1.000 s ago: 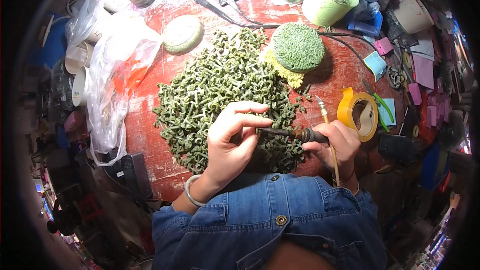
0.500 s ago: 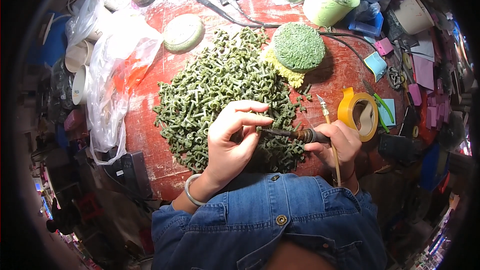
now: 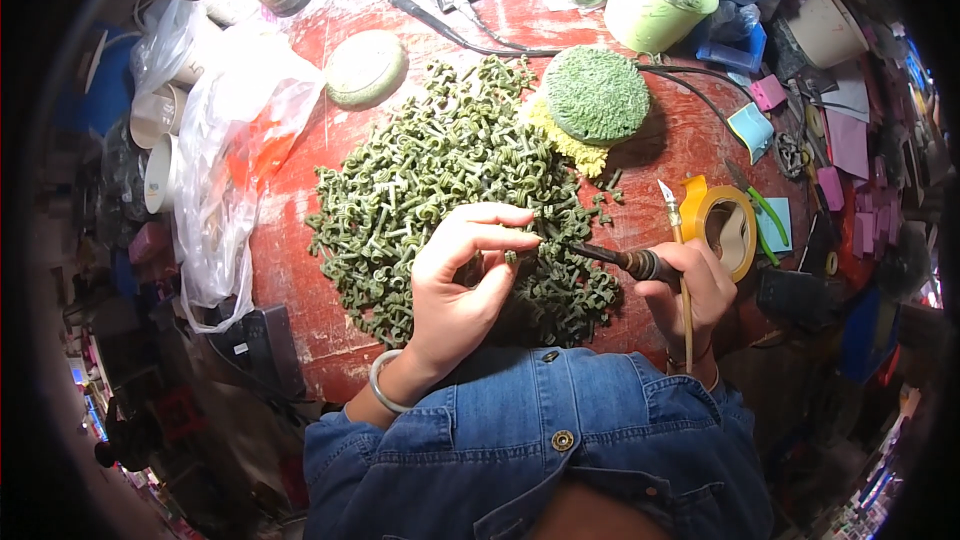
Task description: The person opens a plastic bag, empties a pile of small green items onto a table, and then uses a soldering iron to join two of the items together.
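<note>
My left hand [image 3: 458, 275] is curled at the near side of a heap of small green curled wax-like pieces [image 3: 425, 175]. Its thumb and fingers close around one small green piece [image 3: 511, 256], mostly hidden by them. In my right hand [image 3: 702, 288] is a soldering iron [image 3: 642, 262] with a dark grip and a long dark tip pointing left toward the left fingers, a gap apart from them. A craft knife [image 3: 685, 312] with a wooden handle is tucked in the same hand, blade up.
Right of my right hand stands a yellow tape roll [image 3: 742, 240], beside green-handled pliers [image 3: 770, 222]. A textured green round pad [image 3: 598, 93] sits on yellow sponge. Farther back are a pale green cup [image 3: 655, 15] and a corded pen tool [image 3: 420, 12]. Plastic bags [image 3: 215, 180] lie left.
My right hand has moved right with the soldering iron and knife, drawing the iron's tip away from the left fingers. My left hand has shifted only slightly.
</note>
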Motion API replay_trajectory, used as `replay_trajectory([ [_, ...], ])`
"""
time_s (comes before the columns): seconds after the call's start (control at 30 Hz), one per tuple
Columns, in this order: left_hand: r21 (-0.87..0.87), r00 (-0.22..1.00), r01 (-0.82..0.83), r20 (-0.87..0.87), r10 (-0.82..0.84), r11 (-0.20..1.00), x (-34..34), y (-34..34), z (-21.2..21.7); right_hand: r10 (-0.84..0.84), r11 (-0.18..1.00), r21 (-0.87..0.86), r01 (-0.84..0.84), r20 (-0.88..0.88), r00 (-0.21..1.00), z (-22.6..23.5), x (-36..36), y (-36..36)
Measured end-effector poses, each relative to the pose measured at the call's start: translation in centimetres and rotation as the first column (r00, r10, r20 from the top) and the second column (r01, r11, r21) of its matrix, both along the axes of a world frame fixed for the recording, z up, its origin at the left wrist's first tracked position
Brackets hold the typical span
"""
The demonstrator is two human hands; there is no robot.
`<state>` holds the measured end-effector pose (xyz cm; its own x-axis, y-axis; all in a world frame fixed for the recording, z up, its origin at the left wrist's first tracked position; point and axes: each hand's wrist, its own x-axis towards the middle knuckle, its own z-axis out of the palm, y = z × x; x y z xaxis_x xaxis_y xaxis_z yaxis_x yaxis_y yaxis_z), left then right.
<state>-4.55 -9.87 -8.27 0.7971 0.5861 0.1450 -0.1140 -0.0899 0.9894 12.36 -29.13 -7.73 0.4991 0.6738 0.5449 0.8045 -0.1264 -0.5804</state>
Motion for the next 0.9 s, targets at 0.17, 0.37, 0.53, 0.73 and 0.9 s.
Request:
replay_trajectory([
  [0.17, 0.018, 1.000, -0.014, 0.020, 0.014, 1.000, 0.1, 0.1, -0.1, -0.006, 1.000, -0.005, 0.006, 0.003, 1.000, -0.1, 0.0, 0.1],
  [0.37, -0.049, 0.997, -0.061, 0.049, 0.064, 0.997, 0.3, -0.3, 0.1, -0.008, 0.999, -0.041, 0.007, -0.017, 1.000, 0.2, -0.1, 0.1],
  [0.53, -0.119, 0.997, -0.081, -0.019, 0.079, 0.990, 0.5, -0.6, 0.8, -0.133, 0.991, -0.020, 0.132, -0.025, 0.991, 0.1, 0.0, 0.5],
  [0.73, -0.270, 0.980, -0.090, -0.196, 0.037, 0.959, 0.2, -0.2, 1.8, -0.343, 0.927, -0.138, 0.350, 0.071, 0.937, 0.1, 1.2, 0.5],
  [0.9, -0.421, 0.980, -0.062, -0.198, -0.025, 0.905, 0.1, 0.0, 2.6, -0.379, 0.896, -0.211, 0.392, 0.100, 0.920, 0.0, 1.2, 0.4],
])
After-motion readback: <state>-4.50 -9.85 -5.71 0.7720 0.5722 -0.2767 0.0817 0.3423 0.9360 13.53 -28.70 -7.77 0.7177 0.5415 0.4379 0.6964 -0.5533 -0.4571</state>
